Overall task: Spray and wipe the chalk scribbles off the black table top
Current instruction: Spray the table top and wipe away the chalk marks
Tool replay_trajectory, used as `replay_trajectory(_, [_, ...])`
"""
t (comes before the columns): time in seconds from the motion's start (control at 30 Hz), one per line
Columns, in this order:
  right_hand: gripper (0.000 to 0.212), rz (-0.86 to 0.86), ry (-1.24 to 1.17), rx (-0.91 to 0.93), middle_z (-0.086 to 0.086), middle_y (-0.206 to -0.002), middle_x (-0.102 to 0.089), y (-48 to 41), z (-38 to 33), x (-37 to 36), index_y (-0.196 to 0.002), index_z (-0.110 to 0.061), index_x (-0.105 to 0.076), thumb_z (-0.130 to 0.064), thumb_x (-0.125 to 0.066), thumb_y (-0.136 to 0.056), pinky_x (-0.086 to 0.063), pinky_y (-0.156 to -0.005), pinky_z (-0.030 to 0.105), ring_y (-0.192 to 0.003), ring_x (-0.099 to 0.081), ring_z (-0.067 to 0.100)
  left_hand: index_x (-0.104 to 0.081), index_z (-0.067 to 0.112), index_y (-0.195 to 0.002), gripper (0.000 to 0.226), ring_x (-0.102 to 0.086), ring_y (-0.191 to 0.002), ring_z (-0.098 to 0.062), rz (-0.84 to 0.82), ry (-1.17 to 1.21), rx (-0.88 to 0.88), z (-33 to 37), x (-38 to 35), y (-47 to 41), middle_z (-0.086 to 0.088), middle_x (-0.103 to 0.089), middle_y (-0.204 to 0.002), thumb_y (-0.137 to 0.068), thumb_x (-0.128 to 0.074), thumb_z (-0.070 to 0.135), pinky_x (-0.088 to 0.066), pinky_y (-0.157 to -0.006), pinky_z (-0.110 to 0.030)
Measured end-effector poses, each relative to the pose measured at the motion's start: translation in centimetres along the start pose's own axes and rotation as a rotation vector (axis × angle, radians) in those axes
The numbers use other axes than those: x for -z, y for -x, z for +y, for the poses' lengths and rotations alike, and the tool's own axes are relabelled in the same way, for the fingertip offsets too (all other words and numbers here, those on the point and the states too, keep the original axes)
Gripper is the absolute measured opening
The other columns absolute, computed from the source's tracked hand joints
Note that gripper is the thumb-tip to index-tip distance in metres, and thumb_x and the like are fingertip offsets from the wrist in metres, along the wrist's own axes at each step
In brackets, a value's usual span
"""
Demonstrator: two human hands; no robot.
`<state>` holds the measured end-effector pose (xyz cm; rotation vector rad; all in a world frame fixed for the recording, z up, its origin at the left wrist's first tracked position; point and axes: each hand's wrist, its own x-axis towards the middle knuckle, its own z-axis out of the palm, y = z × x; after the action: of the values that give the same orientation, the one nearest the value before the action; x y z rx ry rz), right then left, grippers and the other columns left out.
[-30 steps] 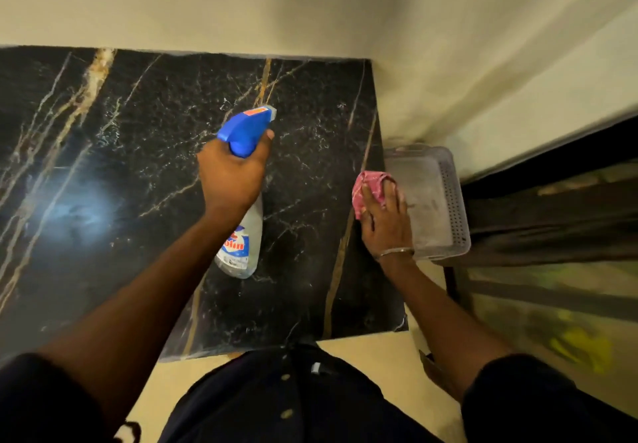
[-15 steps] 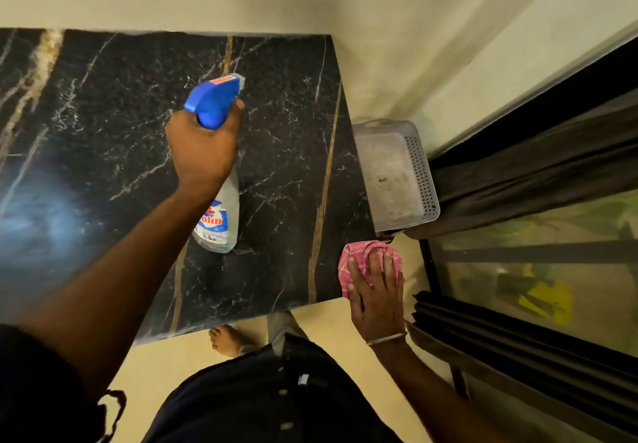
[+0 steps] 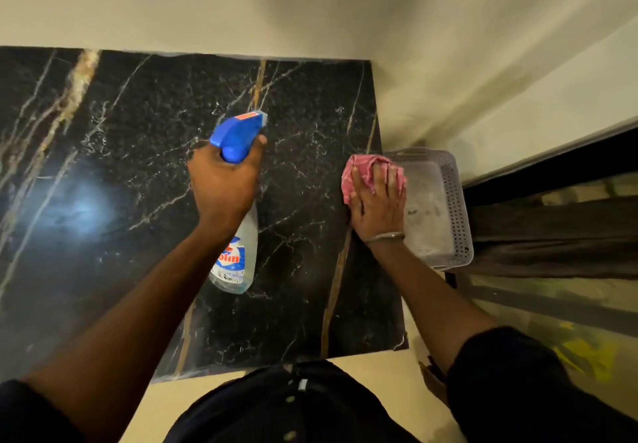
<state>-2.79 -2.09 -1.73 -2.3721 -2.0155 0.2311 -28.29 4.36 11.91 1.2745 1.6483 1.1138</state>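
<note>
item 1, nearest: dark buttoned garment [image 3: 293, 404], seen from above at the lower edge of the view; pale floor is shown between it and the table.

item 2: black table top [image 3: 310, 114], marbled with white and gold veins. chalk scribbles cannot be told apart from the veins here; no plain scribble is made out.

item 3: spray bottle [image 3: 234, 263], clear body, blue trigger head. it is gripped round the neck by the left hand [image 3: 224, 183], fingers curled, and held above the middle-right of the top with the nozzle pointed away. against the two earlier pictures, its place over the top is little altered.

item 4: pink cloth [image 3: 362, 170], bunched. it is pressed down under the right hand [image 3: 378, 208], whose fingers are laid straight and spread over it. half a second ago cloth and hand were at the near right corner; now they are found farther up the right edge, as they were a second ago. a back-and-forth wipe along that edge is judged to be under way, so the wiping part is well begun.

item 5: grey perforated basket [image 3: 455, 201], just beside the right edge, partly overlapped by the hand; contact cannot be told.

item 6, farthest: cream wall [image 3: 310, 4], met by the far edge of the table.
</note>
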Motion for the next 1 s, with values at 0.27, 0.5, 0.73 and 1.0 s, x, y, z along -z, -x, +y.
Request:
replay_trajectory(0.27, [0.057, -0.034, -0.004, -0.041, 0.011, -0.160, -0.020, -15.8, -1.3, 2.0, -0.150, -0.035, -0.029, -0.044, -0.029, -0.094, -0.011, -0.116, 0.060, -0.144, -0.015, 0.043, -0.067, 0.013, -0.088, 0.028, -0.063, -0.059, -0.037, 0.008, -0.083, 0.092, -0.5, -1.1, -2.4, -0.019, -0.063, -0.065, -0.087, -0.071, 0.041, -0.055, -0.057, -0.050])
replay_trajectory(0.5, [0.055, -0.022, -0.006, -0.097, 0.010, -0.160, -0.018, -22.9, -2.8, 3.2, -0.150, -0.035, -0.028, -0.036, -0.037, -0.096, -0.009, -0.116, 0.061, -0.145, -0.011, 0.042, -0.063, 0.038, -0.076, 0.013, -0.064, -0.063, -0.037, 0.031, -0.122, 0.136, -0.6, -1.1, -4.2, -0.014, -0.065, -0.068, -0.086, -0.072, 0.038, -0.056, -0.059, -0.052])
replay_trajectory(0.73, [0.059, -0.036, 0.008, -0.239, 0.012, -0.160, -0.015, -22.7, -6.7, 3.4, -0.151, -0.031, -0.024, -0.036, -0.041, -0.095, -0.006, -0.113, 0.067, -0.145, -0.008, 0.044, -0.060, 0.035, -0.076, 0.017, -0.066, -0.060, -0.033, 0.027, -0.075, 0.138, -0.1, 0.7, -5.7, -0.005, -0.064, -0.062, -0.088, -0.072, 0.035, -0.058, -0.059, -0.048])
replay_trajectory(1.0, [0.069, -0.056, 0.000, -0.270, 0.011, -0.161, -0.011, -22.6, -16.5, 2.4, -0.153, -0.028, -0.019, -0.038, -0.052, -0.094, -0.002, -0.110, 0.071, -0.146, -0.004, 0.044, -0.063, 0.030, -0.080, 0.013, -0.056, -0.052, -0.032, -0.026, -0.029, 0.132, -1.6, 8.0, -8.9, -0.025, -0.058, -0.064, -0.088, -0.072, 0.033, -0.051, -0.052, -0.038])
